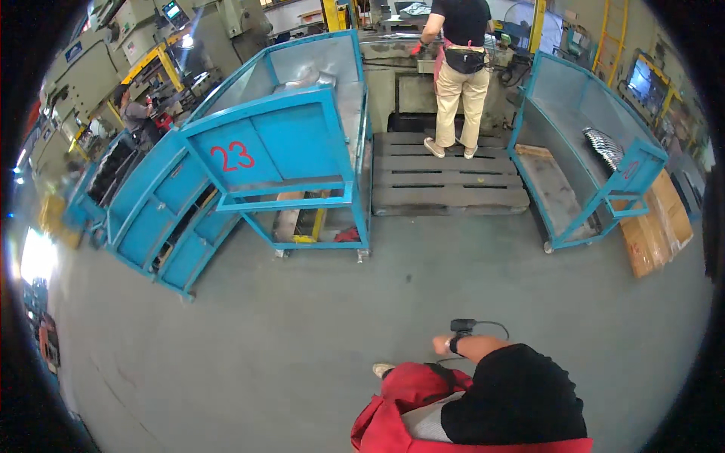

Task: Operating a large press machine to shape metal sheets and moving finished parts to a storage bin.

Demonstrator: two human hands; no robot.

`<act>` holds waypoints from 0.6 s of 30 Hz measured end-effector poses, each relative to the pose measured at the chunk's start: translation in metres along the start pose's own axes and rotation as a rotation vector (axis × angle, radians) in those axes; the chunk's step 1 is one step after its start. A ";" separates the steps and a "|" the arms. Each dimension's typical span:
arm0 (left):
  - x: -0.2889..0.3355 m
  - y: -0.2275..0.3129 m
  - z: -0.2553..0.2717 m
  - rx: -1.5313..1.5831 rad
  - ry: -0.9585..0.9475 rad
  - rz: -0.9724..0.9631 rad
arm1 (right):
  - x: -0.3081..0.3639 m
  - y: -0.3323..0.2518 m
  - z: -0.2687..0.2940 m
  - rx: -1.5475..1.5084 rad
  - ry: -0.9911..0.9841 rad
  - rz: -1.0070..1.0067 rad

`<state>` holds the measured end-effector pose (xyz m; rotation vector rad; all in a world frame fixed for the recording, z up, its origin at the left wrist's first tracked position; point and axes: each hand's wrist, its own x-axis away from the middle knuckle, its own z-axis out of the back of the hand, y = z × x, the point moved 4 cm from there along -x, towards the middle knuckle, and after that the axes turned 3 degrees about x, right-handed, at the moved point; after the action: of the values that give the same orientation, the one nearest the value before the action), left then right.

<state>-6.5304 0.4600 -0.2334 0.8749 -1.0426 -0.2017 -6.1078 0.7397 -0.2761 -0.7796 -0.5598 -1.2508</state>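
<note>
My right hand [442, 345] hangs in front of my body, above the grey floor. Its fingers point away beneath the hand and are too small to make out, and no held thing shows. Around that wrist sits a black band [455, 345], with a small black box-shaped device [462, 325] and a thin cable beside it. A black sleeve [517, 396] covers the upper arm. Below it is my red apron [411, 383], and the tip of one shoe [382, 369] shows. My left hand is outside the picture.
Ahead on the left stands a blue wheeled cart [264, 147] holding metal parts; another blue cart [162, 219] is beside it. At right, a third cart [566, 113] carries a shiny metal part [603, 149] near a cardboard box [655, 226]. A person [459, 68] stands on a pallet [445, 185].
</note>
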 end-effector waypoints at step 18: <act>-0.202 0.165 0.208 0.376 0.217 0.098 | -0.182 -0.465 0.171 0.132 -0.009 0.473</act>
<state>-6.8456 0.5648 -0.2068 1.1531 -0.9300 0.1759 -6.5958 0.9289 -0.2073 -0.7524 -0.4275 -0.7668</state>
